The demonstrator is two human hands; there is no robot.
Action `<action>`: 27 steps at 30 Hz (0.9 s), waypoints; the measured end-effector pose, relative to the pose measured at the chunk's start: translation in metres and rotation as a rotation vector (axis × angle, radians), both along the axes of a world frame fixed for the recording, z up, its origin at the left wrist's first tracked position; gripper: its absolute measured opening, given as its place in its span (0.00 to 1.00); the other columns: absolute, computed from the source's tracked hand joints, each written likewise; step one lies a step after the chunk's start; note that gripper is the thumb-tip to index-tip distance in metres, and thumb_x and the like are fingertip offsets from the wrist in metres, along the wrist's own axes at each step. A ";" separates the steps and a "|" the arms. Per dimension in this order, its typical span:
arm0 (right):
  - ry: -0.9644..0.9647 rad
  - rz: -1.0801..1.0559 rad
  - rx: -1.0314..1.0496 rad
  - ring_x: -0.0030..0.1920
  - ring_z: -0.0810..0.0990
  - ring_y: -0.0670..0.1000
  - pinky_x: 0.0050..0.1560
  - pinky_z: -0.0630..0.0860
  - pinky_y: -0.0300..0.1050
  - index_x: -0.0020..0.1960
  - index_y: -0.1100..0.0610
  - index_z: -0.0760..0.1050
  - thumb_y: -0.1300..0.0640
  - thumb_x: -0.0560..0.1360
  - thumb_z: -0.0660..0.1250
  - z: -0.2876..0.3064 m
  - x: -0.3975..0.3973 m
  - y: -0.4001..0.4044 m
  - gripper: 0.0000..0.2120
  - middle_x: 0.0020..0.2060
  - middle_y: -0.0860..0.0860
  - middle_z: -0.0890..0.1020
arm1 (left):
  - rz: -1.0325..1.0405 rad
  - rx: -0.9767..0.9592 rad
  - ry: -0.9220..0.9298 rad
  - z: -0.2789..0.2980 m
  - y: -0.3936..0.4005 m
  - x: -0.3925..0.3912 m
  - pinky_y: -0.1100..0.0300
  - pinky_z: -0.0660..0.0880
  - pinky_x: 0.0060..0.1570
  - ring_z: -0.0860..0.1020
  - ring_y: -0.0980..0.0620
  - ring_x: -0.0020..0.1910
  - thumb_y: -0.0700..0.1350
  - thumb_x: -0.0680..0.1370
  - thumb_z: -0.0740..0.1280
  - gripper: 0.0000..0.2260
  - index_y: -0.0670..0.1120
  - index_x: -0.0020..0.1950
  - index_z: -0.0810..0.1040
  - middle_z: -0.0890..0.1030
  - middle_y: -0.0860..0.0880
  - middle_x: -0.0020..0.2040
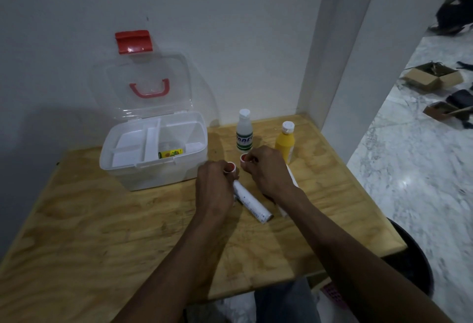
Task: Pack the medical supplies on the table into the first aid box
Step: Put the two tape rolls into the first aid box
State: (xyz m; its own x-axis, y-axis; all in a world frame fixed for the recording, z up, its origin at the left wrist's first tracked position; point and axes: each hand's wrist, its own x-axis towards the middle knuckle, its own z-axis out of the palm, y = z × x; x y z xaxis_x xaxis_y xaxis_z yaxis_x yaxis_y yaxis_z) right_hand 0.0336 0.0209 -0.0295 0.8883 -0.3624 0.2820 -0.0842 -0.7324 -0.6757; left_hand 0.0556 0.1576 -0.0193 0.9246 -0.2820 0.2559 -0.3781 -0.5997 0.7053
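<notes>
The white first aid box (128,169) stands open on the left of the wooden table (102,233), its clear lid with a red handle leaning on the wall. A small yellow packet (171,154) lies inside it. My left hand (216,184) is closed around a small red-topped white roll (230,167). My right hand (266,169) grips a second red-topped roll (243,157). A white tube (252,202) lies on the table between my hands. Behind stand a clear bottle with a green label (244,130) and a yellow bottle (285,142).
The wall runs close behind the box and a white pillar (332,66) stands at the table's far right corner. Part of a white item (293,176) shows beneath my right wrist. Cardboard boxes (432,79) lie on the marble floor to the right.
</notes>
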 end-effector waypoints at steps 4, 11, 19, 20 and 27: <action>-0.072 0.038 0.017 0.40 0.79 0.54 0.41 0.72 0.49 0.43 0.65 0.82 0.59 0.75 0.71 0.015 -0.013 0.004 0.08 0.41 0.58 0.82 | -0.030 -0.020 -0.058 0.013 0.009 -0.012 0.75 0.65 0.33 0.73 0.57 0.35 0.39 0.74 0.71 0.03 0.41 0.43 0.85 0.82 0.46 0.40; -0.176 0.054 0.034 0.45 0.78 0.47 0.42 0.69 0.35 0.48 0.60 0.83 0.55 0.74 0.73 0.054 -0.029 0.022 0.08 0.46 0.53 0.84 | 0.016 -0.084 -0.183 0.038 0.049 -0.023 0.56 0.74 0.48 0.79 0.49 0.48 0.39 0.74 0.73 0.05 0.45 0.49 0.84 0.84 0.47 0.48; -0.180 0.225 0.002 0.46 0.81 0.50 0.50 0.76 0.47 0.47 0.57 0.84 0.54 0.73 0.74 0.096 0.009 0.081 0.07 0.46 0.53 0.85 | 0.180 -0.112 -0.236 0.073 0.129 0.007 0.50 0.77 0.51 0.80 0.49 0.47 0.41 0.73 0.75 0.04 0.45 0.47 0.85 0.85 0.47 0.48; -0.174 0.248 0.005 0.47 0.81 0.50 0.51 0.76 0.47 0.47 0.57 0.84 0.54 0.73 0.74 0.101 0.017 0.090 0.07 0.47 0.52 0.85 | 0.201 -0.103 -0.240 0.076 0.140 0.014 0.52 0.76 0.50 0.80 0.49 0.46 0.42 0.73 0.75 0.04 0.45 0.47 0.85 0.85 0.47 0.48; -0.108 0.370 -0.043 0.50 0.81 0.50 0.50 0.73 0.43 0.48 0.58 0.84 0.54 0.75 0.72 0.113 0.078 0.138 0.08 0.51 0.52 0.85 | 0.290 0.049 -0.194 0.084 0.186 0.071 0.56 0.74 0.49 0.81 0.45 0.46 0.47 0.74 0.73 0.08 0.44 0.49 0.86 0.85 0.44 0.49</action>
